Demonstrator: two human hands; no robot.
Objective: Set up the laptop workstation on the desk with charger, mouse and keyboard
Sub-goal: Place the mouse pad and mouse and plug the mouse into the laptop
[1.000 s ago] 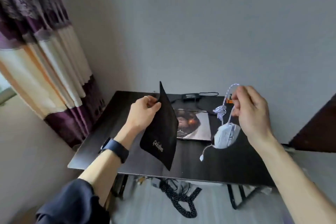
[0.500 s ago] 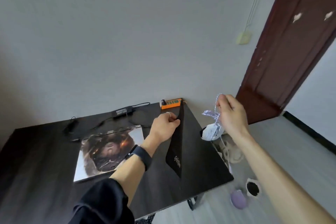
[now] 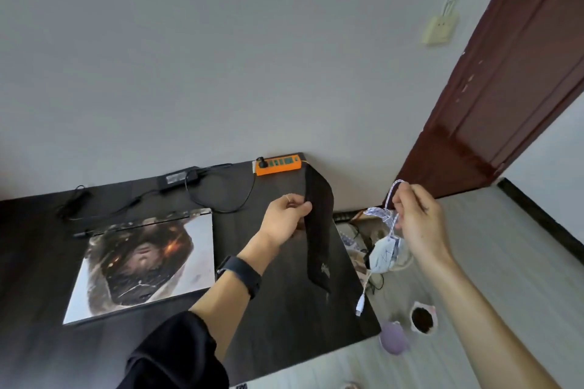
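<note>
My left hand (image 3: 286,219) grips the top edge of a black mouse pad (image 3: 319,234), which hangs edge-on over the right part of the dark desk (image 3: 284,319). Off the desk's right side, my right hand (image 3: 417,221) pinches the bundled white cable (image 3: 384,213) of a white mouse (image 3: 384,256); the mouse dangles below it and the USB plug (image 3: 360,306) hangs lowest. A closed laptop (image 3: 142,265) with a picture on its lid lies on the desk's left half. Behind it the black charger brick (image 3: 178,178) is wired to an orange power strip (image 3: 278,164). No keyboard is in view.
A grey wall runs behind the desk, with a wall socket (image 3: 439,30) up on the right. A dark red door (image 3: 505,88) stands at the right. On the floor by the desk's right side lie tangled cables (image 3: 357,237), a purple object (image 3: 393,338) and a small cup (image 3: 422,320).
The view has swung to the right, from the curtain side to the door side. Both hands have moved to the desk's right end, with the mouse pad and the dangling mouse still held.
</note>
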